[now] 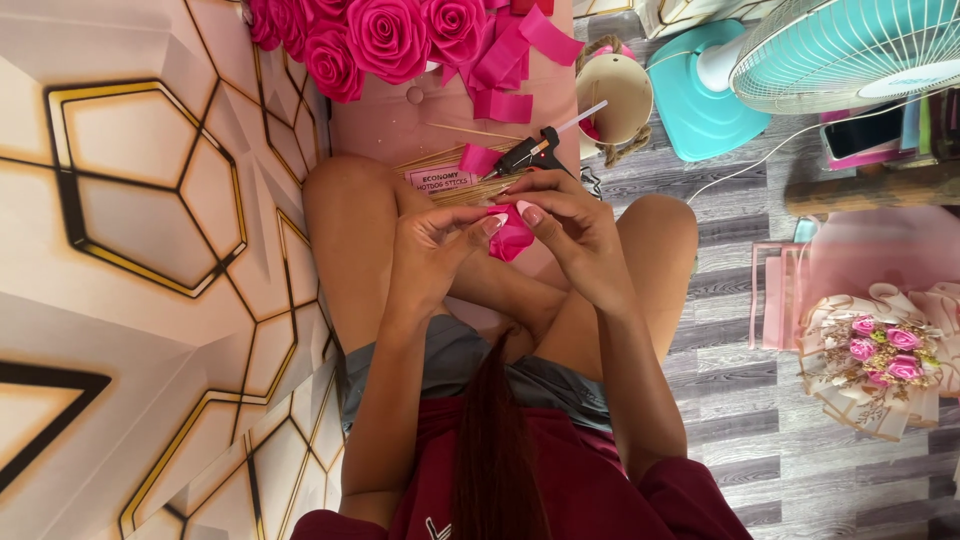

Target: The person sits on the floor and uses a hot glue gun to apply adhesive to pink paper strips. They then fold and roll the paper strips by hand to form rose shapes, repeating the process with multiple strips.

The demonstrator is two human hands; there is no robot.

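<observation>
Two hands meet over the lap: the left hand [432, 243] and the right hand [565, 222] both pinch a folded piece of bright pink satin ribbon [511, 236] between fingertips, above the bent knees. Just beyond lies a black hot-glue gun [532, 153] beside a bundle of thin wooden sticks [470, 186] on a pale pink cushion [400, 120]. Finished pink ribbon roses [380, 35] crowd the cushion's far edge. A turquoise fan [830, 45] stands on the grey plank floor [780, 460].

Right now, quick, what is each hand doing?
Left hand: fingers pinched on the pink ribbon piece.
Right hand: fingers pinched on the same pink ribbon piece, from the other side.
</observation>
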